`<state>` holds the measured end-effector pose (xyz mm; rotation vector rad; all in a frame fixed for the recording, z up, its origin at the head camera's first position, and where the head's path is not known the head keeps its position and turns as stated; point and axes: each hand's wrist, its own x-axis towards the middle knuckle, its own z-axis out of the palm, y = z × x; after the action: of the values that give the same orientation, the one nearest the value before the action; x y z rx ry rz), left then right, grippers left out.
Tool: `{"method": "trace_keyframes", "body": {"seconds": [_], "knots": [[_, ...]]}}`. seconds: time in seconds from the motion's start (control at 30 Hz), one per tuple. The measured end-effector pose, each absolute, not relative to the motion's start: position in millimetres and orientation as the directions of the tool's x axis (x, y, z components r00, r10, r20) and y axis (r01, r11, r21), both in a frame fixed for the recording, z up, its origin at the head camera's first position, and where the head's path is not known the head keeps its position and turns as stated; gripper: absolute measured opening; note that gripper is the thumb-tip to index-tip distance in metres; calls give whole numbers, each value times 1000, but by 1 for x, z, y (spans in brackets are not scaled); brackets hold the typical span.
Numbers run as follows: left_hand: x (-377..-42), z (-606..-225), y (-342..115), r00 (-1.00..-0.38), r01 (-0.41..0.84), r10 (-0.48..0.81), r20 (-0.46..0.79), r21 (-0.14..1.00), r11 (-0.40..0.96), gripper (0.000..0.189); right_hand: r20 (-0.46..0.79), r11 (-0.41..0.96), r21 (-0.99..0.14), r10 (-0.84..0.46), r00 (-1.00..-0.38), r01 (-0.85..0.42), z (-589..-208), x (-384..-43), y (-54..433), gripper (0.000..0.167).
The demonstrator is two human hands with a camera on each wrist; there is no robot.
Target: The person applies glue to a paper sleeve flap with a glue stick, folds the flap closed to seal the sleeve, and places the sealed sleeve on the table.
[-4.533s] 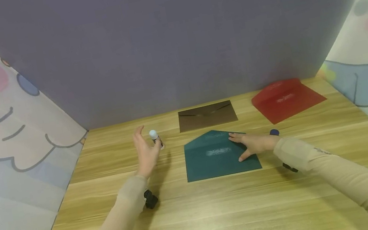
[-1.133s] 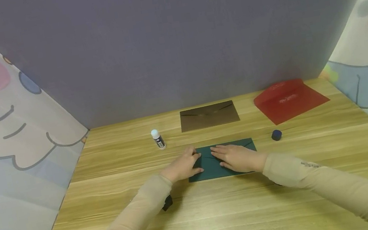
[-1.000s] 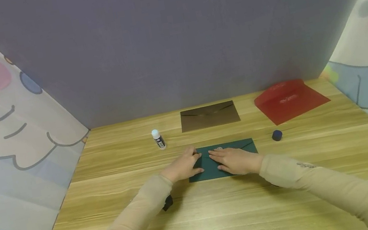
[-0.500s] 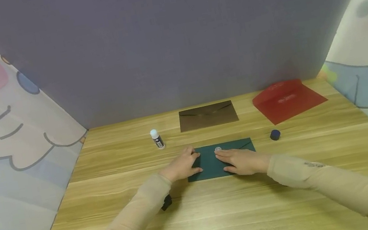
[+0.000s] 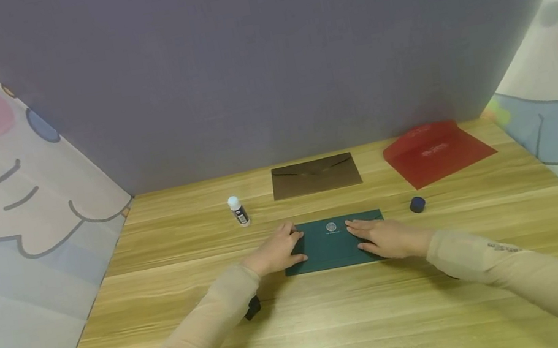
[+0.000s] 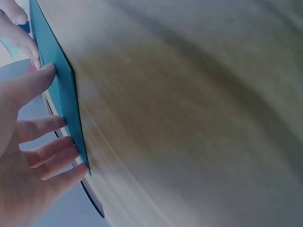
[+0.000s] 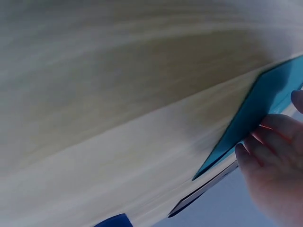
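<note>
A dark teal envelope lies flat on the table with its flap folded down; a small white round emblem shows near its top middle. My left hand rests on the envelope's left end, fingertips and thumb touching it. In the left wrist view those spread fingers press along the teal paper. On the right part of the envelope lies my right hand, its fingers extended over the flap's edge. The right wrist view shows that hand's fingertips on the teal paper. Neither hand grips anything.
A glue stick with a white top stands left of the envelope. Behind lies a brown envelope, and at the back right a red envelope with its flap raised. A dark blue cap sits to the right. A grey panel closes the back.
The teal flap, raised at first, has been folded down. My left hand has come from beside the glue stick onto the envelope. Lately my right hand has slid right along the flap, uncovering the emblem.
</note>
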<state>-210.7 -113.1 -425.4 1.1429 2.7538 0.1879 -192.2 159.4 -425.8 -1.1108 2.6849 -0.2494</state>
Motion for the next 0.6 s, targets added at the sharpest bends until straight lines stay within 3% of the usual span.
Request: {"method": "trace_keyframes", "body": {"seconds": [0.6], "knots": [[-210, -424, -113, -702, 692, 705, -96, 140, 708, 54, -199, 679, -229, -734, -650, -697, -418, -191, 116, 47]]}}
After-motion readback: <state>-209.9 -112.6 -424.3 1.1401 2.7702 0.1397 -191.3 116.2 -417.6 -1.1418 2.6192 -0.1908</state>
